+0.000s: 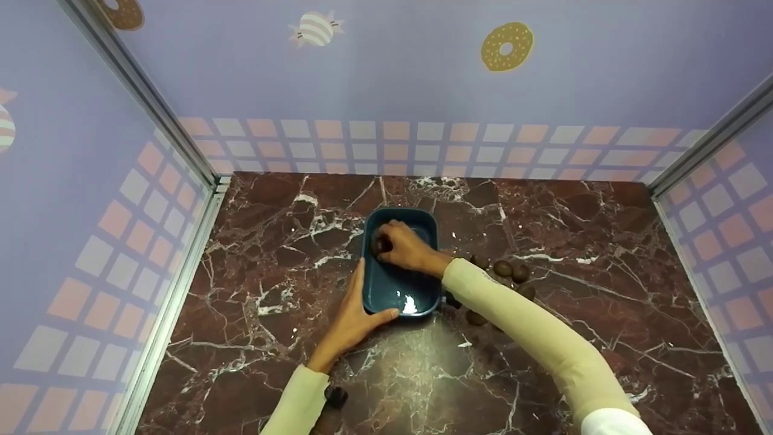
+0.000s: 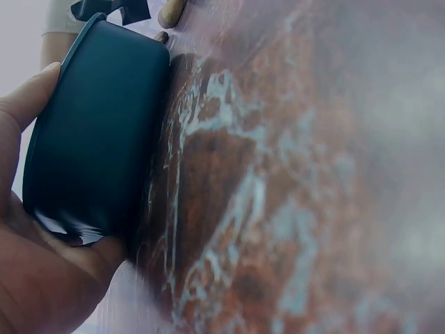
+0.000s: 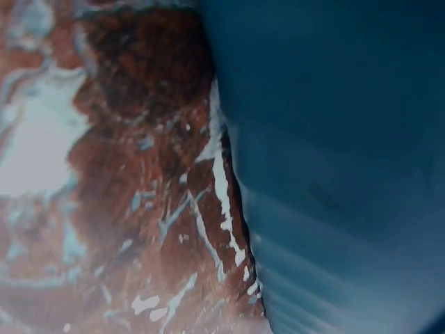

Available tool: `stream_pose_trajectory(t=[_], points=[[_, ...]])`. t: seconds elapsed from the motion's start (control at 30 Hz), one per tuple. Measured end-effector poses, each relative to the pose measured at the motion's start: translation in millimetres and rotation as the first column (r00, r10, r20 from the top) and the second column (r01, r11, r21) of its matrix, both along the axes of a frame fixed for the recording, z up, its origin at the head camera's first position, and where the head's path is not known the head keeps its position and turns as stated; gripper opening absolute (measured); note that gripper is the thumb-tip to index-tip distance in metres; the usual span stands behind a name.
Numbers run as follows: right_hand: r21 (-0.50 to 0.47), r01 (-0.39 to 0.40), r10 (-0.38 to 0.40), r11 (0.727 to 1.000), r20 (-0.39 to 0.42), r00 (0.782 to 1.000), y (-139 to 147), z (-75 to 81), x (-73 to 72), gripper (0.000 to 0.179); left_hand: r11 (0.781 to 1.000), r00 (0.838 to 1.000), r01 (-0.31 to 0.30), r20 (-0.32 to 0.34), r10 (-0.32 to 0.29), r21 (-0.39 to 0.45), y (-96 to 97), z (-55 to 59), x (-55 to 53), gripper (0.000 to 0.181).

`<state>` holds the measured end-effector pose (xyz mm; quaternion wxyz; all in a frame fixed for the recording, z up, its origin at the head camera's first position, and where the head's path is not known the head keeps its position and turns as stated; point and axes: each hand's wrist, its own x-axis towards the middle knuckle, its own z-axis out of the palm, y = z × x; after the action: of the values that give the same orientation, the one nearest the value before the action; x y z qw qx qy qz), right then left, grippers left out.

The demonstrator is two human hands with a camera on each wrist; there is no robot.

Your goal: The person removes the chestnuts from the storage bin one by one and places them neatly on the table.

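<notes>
A deep blue rectangular tub (image 1: 401,290) with rounded corners stands on the marbled surface. The left hand (image 1: 352,317) holds it at its near left corner, fingers along the left wall and thumb at the front rim. In the left wrist view the same hand (image 2: 49,271) spans the outside of the tub (image 2: 101,132). Inside the tub, the right hand (image 1: 407,246) grips a brown kiwi-like oval (image 1: 381,244) near the left wall; the fingers partly hide it. The tub's wall (image 3: 341,153) fills much of the right wrist view.
Several more brown ovals (image 1: 502,268) lie right of the tub, some partly hidden by the right sleeve (image 1: 519,320). Patterned wall panels (image 1: 416,72) close off the back and both sides of the marbled surface (image 1: 290,241).
</notes>
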<state>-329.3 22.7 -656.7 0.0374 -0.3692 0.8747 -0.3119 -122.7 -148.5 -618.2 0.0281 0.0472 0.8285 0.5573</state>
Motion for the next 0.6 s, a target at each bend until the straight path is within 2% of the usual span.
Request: stream_pose_trajectory(t=[0.13, 0.17, 0.37, 0.4, 0.6], points=[[-0.024, -0.010, 0.010, 1.000, 0.017, 1.000, 7.5, 14.8, 8.3, 0.047, 1.000, 1.000, 0.003, 0.005, -0.003, 0.020, -0.1, 0.0, -0.3, 0.133], [-0.027, -0.014, 0.014, 1.000, 0.009, 1.000, 9.3, 13.0, 7.6, 0.047, 1.000, 1.000, 0.004, 0.006, -0.004, 0.025, -0.1, -0.1, -0.3, 0.133], [-0.091, -0.039, 0.040, 0.995, 0.001, 0.999, 22.2, 52.5, 30.0, 0.042, 0.999, 1.000, 0.004, -0.003, -0.004, 0.033, -0.7, -0.3, -1.1, 0.133], [-0.099, -0.043, 0.044, 0.994, 0.007, 0.999, 24.8, 66.1, 37.8, 0.041, 0.999, 1.000, 0.004, -0.002, -0.004, 0.034, -0.7, -0.3, -1.1, 0.133], [-0.053, -0.046, 0.046, 0.998, -0.008, 0.999, 40.6, 93.9, 56.7, 0.042, 1.000, 1.000, 0.011, 0.013, -0.011, 0.028, 0.3, 0.2, -0.1, 0.134]])
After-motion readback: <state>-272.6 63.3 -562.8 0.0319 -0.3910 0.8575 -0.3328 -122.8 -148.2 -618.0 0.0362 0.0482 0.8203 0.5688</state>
